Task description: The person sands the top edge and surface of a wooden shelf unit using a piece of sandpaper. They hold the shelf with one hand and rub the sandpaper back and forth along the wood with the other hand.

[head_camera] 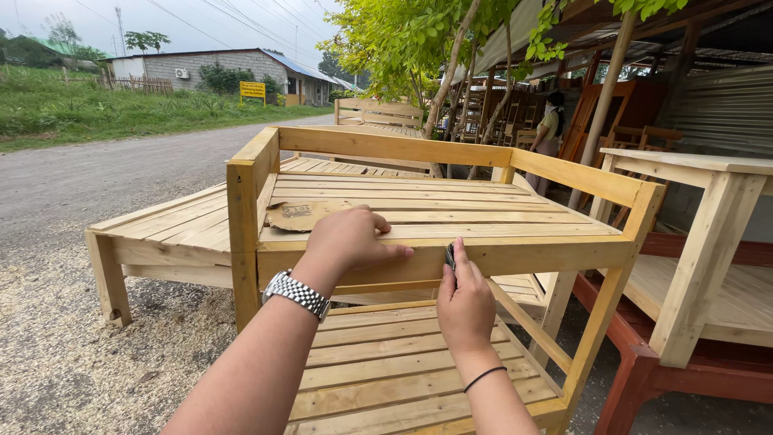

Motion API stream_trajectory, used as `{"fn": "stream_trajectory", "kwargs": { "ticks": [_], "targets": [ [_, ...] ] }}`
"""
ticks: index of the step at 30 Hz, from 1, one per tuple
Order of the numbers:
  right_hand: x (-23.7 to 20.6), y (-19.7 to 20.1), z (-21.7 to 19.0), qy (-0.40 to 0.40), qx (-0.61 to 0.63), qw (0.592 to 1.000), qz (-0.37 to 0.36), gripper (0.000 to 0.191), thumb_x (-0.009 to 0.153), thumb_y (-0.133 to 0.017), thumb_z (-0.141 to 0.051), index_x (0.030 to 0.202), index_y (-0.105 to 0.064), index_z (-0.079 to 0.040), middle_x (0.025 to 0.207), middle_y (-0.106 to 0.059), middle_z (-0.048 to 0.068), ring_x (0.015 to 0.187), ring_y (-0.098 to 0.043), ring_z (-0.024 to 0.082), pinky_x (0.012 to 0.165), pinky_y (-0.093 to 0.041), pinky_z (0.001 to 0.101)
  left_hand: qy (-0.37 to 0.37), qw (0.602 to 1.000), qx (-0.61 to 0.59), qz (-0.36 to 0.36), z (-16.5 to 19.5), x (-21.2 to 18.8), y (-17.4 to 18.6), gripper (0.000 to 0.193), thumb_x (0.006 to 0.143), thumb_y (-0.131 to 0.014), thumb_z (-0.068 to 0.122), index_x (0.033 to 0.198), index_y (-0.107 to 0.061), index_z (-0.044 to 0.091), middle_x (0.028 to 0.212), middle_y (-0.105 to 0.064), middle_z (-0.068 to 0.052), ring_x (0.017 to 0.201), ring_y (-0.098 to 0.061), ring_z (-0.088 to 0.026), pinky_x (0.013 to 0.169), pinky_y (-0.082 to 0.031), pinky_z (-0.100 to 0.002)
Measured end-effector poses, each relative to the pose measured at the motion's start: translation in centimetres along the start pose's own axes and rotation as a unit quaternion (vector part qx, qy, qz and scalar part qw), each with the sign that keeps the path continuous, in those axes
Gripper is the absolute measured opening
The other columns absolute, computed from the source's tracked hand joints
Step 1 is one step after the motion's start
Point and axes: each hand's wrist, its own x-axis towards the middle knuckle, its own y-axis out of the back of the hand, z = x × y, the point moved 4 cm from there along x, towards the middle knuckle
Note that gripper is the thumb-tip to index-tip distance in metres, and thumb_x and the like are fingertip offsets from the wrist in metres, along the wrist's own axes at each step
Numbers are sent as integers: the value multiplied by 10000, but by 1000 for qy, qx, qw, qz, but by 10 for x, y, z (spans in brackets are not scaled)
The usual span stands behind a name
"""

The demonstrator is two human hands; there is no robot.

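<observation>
both of my hands are at the front rail of a pale, unfinished wooden bench frame with slatted top, which stands outdoors on gravel strewn with sawdust. my left hand, with a silver metal link watch on its wrist, lies palm down over the front edge of the slats, fingers spread flat and gripping nothing, just pressing on the wood. my right hand, with a thin black band around the wrist, is closed around a small dark flat piece, pinched upright between thumb and fingers and held against the front rail just right of my left hand; what the piece is, i cannot tell. a torn scrap of brown cardboard lies on the slats, just behind and left of my left hand. below the rail a lower slatted shelf of the same frame shows. a low pale wooden platform sits to the left, touching the frame, and a pale wooden table on a red-brown base stands to the right. farther back a person in a yellow-green top stands among stacked wooden furniture.
</observation>
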Motion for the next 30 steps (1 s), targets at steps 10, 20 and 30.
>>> {"fn": "stream_trajectory", "kwargs": {
  "ticks": [10,20,30],
  "targets": [
    [5,-3,-11,0,-21,999,39,455,986,-567,-104,1433,-589,-23,956,-703,174,795,-682,362,683,-552,444,15,999,-21,42,1,-5,-5,583,686,-730,709,967,-826,208,981,-773,-57,967,-726,-262,823,-569,-416],
    [-6,-26,-11,22,-2,998,51,438,1056,-574,-95,1483,-587,-1,1026,-701,191,850,-687,359,744,-558,428,-16,999,-34,33,-20,13,-28,654,664,-714,676,1066,-812,170,1056,-778,-91,994,-734,-276,865,-579,-403],
    [-9,-3,-29,15,85,992,91,435,1032,-556,-71,1460,-563,5,1060,-699,221,873,-697,353,763,-556,424,-109,993,-12,40,-12,7,-21,496,793,-684,531,988,-803,91,968,-761,-142,966,-713,-315,874,-555,-432]
  ]
}}
